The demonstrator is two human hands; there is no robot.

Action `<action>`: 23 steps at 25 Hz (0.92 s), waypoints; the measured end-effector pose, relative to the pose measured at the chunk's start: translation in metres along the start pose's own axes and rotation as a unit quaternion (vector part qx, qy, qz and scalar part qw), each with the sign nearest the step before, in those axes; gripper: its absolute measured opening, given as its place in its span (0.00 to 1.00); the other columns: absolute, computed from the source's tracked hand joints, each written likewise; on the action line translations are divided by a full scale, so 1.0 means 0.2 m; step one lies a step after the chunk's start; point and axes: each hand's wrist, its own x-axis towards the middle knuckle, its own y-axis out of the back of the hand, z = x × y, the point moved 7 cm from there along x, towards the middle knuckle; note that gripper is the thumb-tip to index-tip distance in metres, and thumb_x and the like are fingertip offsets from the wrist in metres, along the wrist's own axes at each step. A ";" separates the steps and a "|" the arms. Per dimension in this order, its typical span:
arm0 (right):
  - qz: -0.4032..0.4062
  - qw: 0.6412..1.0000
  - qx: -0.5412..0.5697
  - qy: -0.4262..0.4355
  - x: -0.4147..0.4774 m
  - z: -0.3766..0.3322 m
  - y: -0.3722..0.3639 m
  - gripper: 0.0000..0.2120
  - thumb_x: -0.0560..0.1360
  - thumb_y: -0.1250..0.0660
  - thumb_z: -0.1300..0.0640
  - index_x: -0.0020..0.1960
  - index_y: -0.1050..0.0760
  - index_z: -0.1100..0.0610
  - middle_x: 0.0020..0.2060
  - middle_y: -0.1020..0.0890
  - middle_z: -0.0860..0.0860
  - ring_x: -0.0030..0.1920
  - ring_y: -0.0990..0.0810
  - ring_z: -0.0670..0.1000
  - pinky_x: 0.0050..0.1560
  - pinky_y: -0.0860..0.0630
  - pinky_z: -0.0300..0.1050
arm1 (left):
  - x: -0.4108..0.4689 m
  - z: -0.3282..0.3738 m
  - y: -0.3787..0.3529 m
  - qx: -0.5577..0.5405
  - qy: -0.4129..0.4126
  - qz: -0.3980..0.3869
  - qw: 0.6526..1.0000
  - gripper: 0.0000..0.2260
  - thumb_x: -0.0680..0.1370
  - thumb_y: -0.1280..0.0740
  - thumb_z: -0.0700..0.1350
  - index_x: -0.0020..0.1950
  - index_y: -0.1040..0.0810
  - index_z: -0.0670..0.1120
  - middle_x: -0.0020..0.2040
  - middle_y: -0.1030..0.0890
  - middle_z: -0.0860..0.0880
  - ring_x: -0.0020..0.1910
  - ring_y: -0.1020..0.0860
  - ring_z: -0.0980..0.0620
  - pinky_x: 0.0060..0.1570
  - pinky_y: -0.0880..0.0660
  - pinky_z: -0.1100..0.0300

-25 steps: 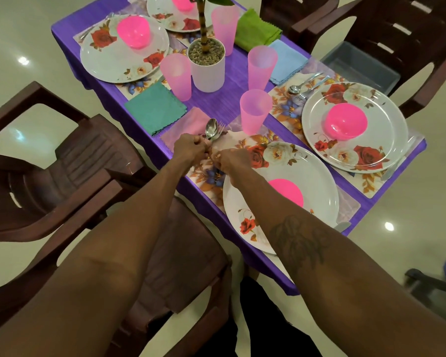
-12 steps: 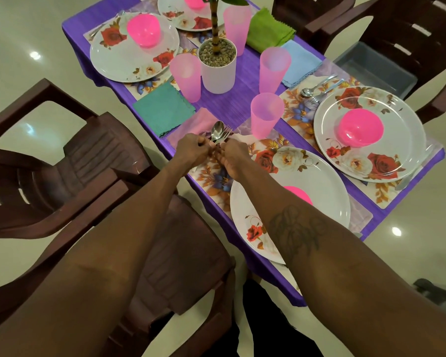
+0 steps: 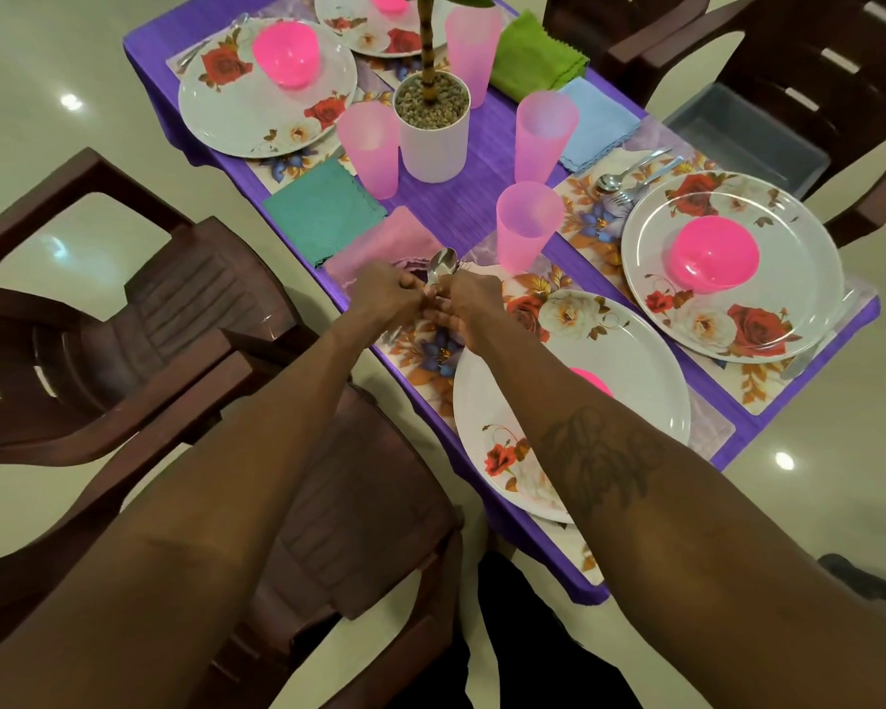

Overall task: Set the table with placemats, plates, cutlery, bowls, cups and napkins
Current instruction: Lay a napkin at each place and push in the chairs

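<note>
Purple table (image 3: 446, 207): left hand (image 3: 387, 296), right hand (image 3: 469, 304) together, grip clamped on spoon (image 3: 442, 263).

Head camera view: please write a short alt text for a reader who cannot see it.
Both hands, left hand and right hand, meet over a spoon at the near edge of a purple table set with floral plates, pink bowls, pink cups and folded napkins.

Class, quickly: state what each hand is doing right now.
Left hand: closed, pinching the cutlery.
Right hand: closed on the same cutlery.
</note>
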 end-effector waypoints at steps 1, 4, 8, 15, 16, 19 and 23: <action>0.014 0.999 -0.026 0.018 0.06 0.01 0.03 0.12 0.63 0.30 0.59 0.45 0.17 0.62 0.39 0.13 0.59 0.39 0.12 0.59 0.44 0.14 0.60 | -0.01 0.01 -0.02 0.003 -0.003 -0.010 1.000 0.06 0.77 0.28 0.40 0.44 0.13 0.37 0.41 0.15 0.39 0.37 0.22 0.49 0.41 0.22 0.53; 0.059 0.989 -0.129 0.050 0.00 -0.03 0.15 0.13 0.64 0.28 0.54 0.44 0.20 0.61 0.38 0.15 0.55 0.41 0.13 0.56 0.48 0.15 0.58 | -0.02 0.01 -0.06 0.040 -0.019 -0.023 0.999 0.07 0.78 0.28 0.42 0.49 0.12 0.40 0.44 0.14 0.41 0.42 0.16 0.45 0.48 0.18 0.49; 0.105 0.961 -0.242 0.085 -0.16 -0.09 0.25 0.13 0.72 0.27 0.56 0.52 0.21 0.63 0.40 0.16 0.51 0.38 0.16 0.49 0.40 0.18 0.43 | -0.05 0.01 -0.07 0.066 -0.013 0.012 0.998 0.04 0.76 0.26 0.41 0.46 0.12 0.42 0.42 0.13 0.44 0.39 0.15 0.46 0.45 0.16 0.50; 0.132 0.896 -0.382 0.187 -0.20 -0.11 0.21 0.19 0.72 0.22 0.53 0.58 0.20 0.61 0.50 0.15 0.55 0.50 0.16 0.55 0.42 0.26 0.43 | -0.08 0.01 -0.10 0.072 -0.006 0.060 0.996 0.06 0.75 0.22 0.49 0.48 0.11 0.48 0.38 0.14 0.53 0.36 0.17 0.56 0.42 0.18 0.57; 0.138 0.891 -0.389 0.190 -0.21 -0.12 0.21 0.19 0.72 0.22 0.52 0.58 0.19 0.61 0.51 0.15 0.55 0.50 0.16 0.56 0.43 0.26 0.43 | -0.09 0.02 -0.09 0.079 -0.009 0.071 0.994 0.06 0.75 0.23 0.50 0.48 0.11 0.48 0.39 0.14 0.52 0.36 0.18 0.56 0.42 0.18 0.57; 0.149 0.892 -0.387 0.178 -0.21 -0.13 0.21 0.22 0.73 0.22 0.51 0.62 0.20 0.60 0.55 0.15 0.55 0.53 0.16 0.56 0.44 0.27 0.42 | -0.12 0.03 -0.09 0.082 -0.025 0.091 0.992 0.08 0.77 0.25 0.50 0.51 0.12 0.47 0.43 0.13 0.51 0.38 0.18 0.56 0.42 0.23 0.60; 0.152 0.898 -0.366 0.192 -0.22 -0.15 0.23 0.23 0.73 0.23 0.56 0.65 0.22 0.61 0.59 0.16 0.57 0.57 0.17 0.58 0.50 0.23 0.46 | -0.19 0.04 -0.08 0.081 -0.060 0.109 0.989 0.09 0.79 0.28 0.51 0.55 0.12 0.49 0.46 0.12 0.51 0.40 0.18 0.55 0.43 0.22 0.60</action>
